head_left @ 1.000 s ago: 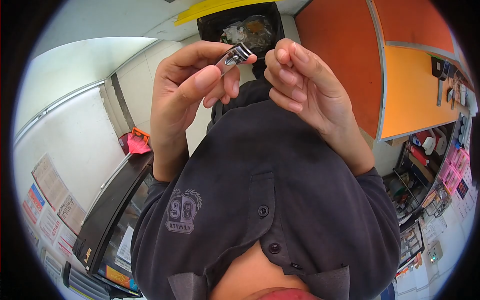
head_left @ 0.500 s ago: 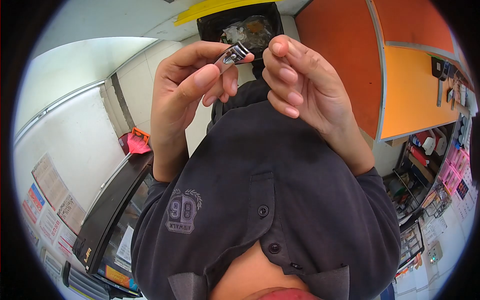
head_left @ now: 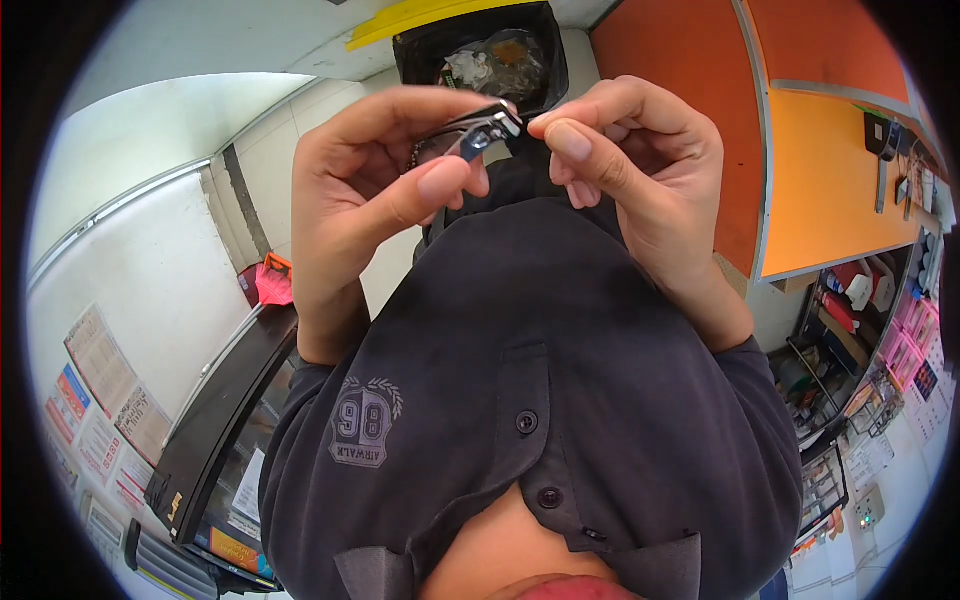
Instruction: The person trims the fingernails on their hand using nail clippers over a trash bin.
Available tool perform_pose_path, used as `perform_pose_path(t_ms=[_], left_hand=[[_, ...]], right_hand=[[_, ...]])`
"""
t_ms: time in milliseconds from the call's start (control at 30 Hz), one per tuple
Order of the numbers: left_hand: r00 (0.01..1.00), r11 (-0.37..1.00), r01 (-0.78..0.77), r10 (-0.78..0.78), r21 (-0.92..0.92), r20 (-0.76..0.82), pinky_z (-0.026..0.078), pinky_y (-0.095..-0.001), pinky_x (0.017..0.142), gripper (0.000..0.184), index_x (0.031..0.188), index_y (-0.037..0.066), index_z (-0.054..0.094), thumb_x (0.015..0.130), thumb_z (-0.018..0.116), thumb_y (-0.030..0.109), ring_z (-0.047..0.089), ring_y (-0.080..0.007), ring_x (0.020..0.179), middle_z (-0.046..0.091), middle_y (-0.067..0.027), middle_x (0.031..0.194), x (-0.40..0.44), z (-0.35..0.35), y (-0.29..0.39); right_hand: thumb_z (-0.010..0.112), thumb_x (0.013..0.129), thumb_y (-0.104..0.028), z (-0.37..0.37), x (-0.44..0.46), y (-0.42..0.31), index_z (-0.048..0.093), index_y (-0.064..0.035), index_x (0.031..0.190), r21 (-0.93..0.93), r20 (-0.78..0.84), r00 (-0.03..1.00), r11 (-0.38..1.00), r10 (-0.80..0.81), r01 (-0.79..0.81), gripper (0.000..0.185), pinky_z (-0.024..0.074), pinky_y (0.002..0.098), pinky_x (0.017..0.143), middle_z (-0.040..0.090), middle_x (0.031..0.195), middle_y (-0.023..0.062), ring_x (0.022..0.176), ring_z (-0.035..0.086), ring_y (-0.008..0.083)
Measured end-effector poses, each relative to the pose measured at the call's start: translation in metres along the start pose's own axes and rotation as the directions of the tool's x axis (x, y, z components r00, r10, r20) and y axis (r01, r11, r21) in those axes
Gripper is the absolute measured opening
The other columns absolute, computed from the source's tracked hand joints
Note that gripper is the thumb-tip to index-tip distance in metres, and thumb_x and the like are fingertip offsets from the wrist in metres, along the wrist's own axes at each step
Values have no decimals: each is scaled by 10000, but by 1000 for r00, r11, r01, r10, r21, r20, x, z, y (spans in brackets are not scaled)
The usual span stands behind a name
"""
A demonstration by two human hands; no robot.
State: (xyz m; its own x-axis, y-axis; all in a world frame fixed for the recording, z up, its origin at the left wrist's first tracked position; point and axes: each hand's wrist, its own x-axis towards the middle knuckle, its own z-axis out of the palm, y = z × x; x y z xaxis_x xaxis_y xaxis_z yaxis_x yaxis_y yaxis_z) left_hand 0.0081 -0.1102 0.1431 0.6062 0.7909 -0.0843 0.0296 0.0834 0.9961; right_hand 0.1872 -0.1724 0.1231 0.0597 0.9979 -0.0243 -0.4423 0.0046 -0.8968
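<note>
While the nail clipper (head_left: 487,133) is held in mid-air above the lap, its long axis is slanted from the left hand's grip up and across toward the right hand (head_left: 650,165). By the left hand (head_left: 345,190) it is pinched, between thumb and forefinger, the other fingers being curled behind. Its cutting end is pointed at the right fingertips, to which it lies just beside; whether contact is made cannot be told. On the right hand, thumb and forefinger are drawn together and the remaining fingers loosely bent; nothing can be discerned between the tips. Beneath both hands the dark polo shirt (head_left: 600,350) is seen. Farther out, a bin (head_left: 408,62) is lined in black, with crumpled white paper (head_left: 470,70) toward its left edge and clear plastic (head_left: 518,75) toward its right. To the right, an orange panel (head_left: 685,110) is shown.
</note>
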Motion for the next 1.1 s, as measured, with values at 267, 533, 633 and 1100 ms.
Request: perform_pose_path(t_ms=[267, 533, 633, 1100], left_hand=[[994, 997, -28, 35, -71, 106, 429, -188, 580, 239, 1005, -59, 530, 828, 581, 94, 569, -95, 716, 597, -87, 847, 5, -5, 6], [985, 996, -30, 16, 79, 170, 351, -167, 636, 207, 994, -35, 509, 879, 514, 137, 462, -44, 759, 525, -14, 862, 10, -6, 14], [978, 987, -11, -23, 163, 205, 348, -176, 612, 232, 968, -40, 514, 858, 522, 164, 450, -48, 714, 524, -30, 847, 13, -5, 26], [820, 932, 193, -324, 305, 472, 324, -165, 456, 285, 891, -24, 539, 820, 546, 252, 438, -28, 534, 487, 9, 650, 42, -19, 26]], right_hand=[[685, 735, 0, -7, -2, -1, 632, 11, 822, -213, 14, 986, 963, -168, 167, 102, 431, 151, 539, 627, 704, 33, 596, 567, 36], [684, 719, 28, -11, -4, 2, 644, 6, 796, -318, 29, 965, 913, -260, 256, 90, 440, 166, 545, 619, 703, 26, 599, 570, 43], [685, 720, 18, -13, -6, 0, 651, 5, 768, -348, 45, 970, 907, -237, 238, 60, 424, 170, 522, 617, 713, 26, 581, 558, 43], [703, 731, -139, -25, 7, -17, 642, -8, 706, -315, 195, 957, 938, 214, -146, 147, 383, 165, 467, 600, 609, 18, 529, 522, 34]])
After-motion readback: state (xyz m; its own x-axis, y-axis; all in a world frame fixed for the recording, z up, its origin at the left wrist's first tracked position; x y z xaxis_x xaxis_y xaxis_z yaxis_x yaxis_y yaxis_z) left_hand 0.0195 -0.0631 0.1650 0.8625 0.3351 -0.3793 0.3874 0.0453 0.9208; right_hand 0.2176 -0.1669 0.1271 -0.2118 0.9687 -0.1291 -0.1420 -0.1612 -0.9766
